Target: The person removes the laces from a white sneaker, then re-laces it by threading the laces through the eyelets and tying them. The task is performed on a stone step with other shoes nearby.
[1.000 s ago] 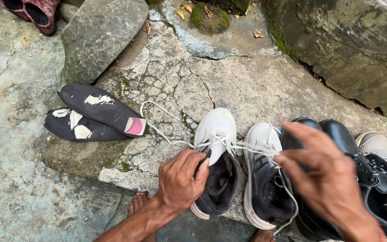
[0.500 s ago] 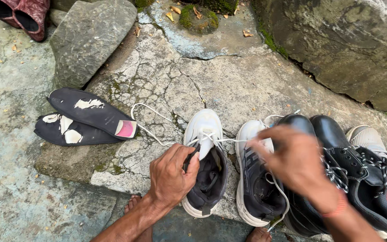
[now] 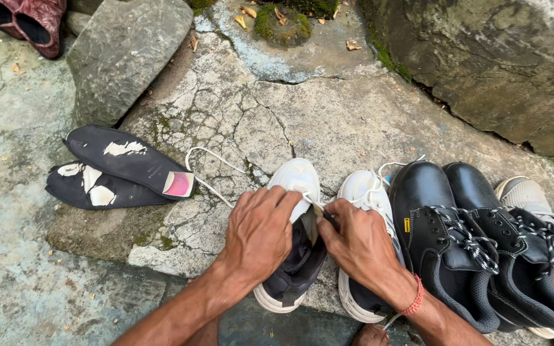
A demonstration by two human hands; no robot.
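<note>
Here both hands clasp the white sneaker.

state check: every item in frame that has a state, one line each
left hand: fingers gripping the tongue of the left white sneaker
right hand: fingers pinching the same shoe's tongue
left white sneaker: unlaced, tongue pulled up
right white sneaker: upright beside it, lace loose
white lace: loose on the stone
two black insoles: out of shoes, overlapping, worn
black boots: laced, side by side
</note>
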